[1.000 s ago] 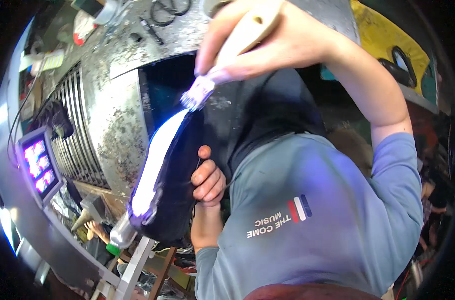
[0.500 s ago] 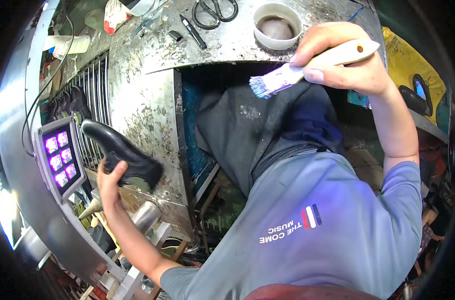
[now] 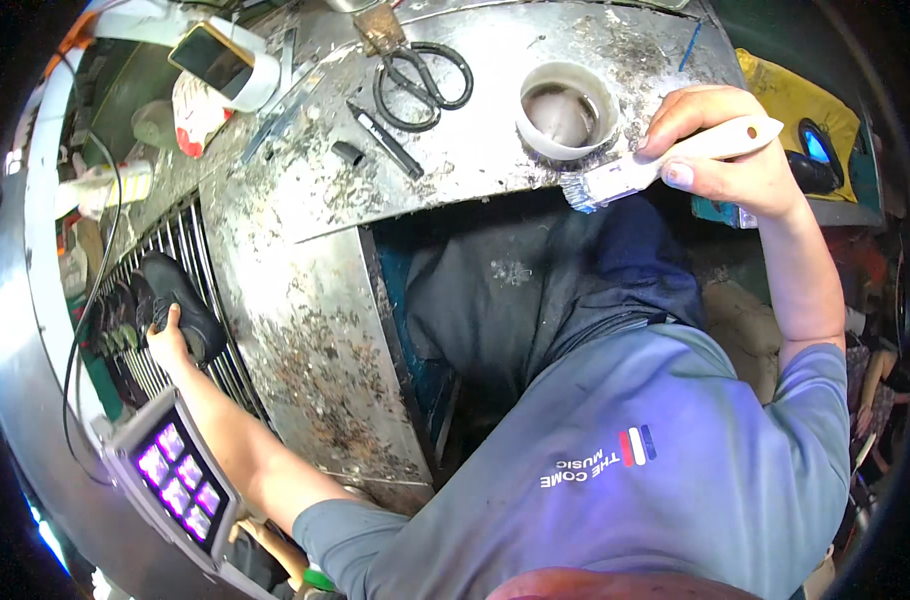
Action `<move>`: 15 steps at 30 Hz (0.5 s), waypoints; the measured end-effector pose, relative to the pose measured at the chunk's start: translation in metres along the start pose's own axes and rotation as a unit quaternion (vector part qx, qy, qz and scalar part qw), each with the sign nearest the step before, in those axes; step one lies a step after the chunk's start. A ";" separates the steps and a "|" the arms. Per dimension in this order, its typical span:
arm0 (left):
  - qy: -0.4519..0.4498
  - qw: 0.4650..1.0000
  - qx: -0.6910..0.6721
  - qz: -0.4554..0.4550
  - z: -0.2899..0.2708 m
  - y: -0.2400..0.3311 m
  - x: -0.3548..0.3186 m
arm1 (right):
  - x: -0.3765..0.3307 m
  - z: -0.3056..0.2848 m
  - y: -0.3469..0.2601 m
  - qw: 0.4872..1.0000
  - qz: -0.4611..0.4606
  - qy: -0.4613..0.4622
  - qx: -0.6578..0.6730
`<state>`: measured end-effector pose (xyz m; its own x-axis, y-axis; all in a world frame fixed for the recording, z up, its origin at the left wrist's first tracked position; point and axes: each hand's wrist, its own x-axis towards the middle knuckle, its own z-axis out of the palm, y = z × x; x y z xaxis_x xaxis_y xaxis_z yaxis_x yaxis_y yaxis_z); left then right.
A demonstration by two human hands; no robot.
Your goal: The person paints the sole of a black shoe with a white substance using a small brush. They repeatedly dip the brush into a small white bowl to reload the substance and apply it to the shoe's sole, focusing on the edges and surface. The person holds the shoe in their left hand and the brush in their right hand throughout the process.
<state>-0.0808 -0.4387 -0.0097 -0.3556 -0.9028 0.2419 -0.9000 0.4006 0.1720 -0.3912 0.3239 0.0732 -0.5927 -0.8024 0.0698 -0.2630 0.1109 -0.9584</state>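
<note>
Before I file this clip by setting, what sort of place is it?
Probably a shoe-making or repair workshop. The left hand sets a black shoe on a wire rack, the right hand holds a glue-type brush beside a cup, and scissors lie on the stained metal bench.

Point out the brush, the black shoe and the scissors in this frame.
brush (image 3: 675,160), head view, on the white handle near the bristles.
black shoe (image 3: 180,300), head view, on its upper, over the metal rack.
scissors (image 3: 425,85), head view, on the looped black handles.

Stained metal workbench (image 3: 315,300), wire rack (image 3: 190,260) at left — violet-lit panel (image 3: 180,482) below
</note>
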 end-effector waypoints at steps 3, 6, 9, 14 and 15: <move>0.044 0.999 -0.007 0.029 0.050 -0.039 0.013 | 0.006 0.001 -0.003 1.000 0.009 -0.012 -0.002; -0.002 0.984 -0.172 0.041 0.068 -0.024 0.010 | 0.002 0.000 -0.002 0.999 0.005 -0.005 -0.035; 0.055 0.990 -0.054 0.121 0.047 0.000 -0.004 | -0.011 -0.009 0.005 0.999 -0.022 0.030 -0.039; 0.054 0.987 -0.041 0.143 0.010 0.045 -0.132 | -0.052 -0.054 0.002 0.985 0.022 0.159 -0.068; 0.026 0.986 -0.074 0.147 0.003 0.030 -0.146 | -0.063 -0.070 0.002 0.979 0.041 0.192 -0.061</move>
<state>-0.0561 -0.2952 -0.0430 -0.5781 -0.7368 0.3506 -0.7126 0.6652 0.2229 -0.4078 0.4156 0.0861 -0.8512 -0.5118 0.1160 -0.2786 0.2534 -0.9264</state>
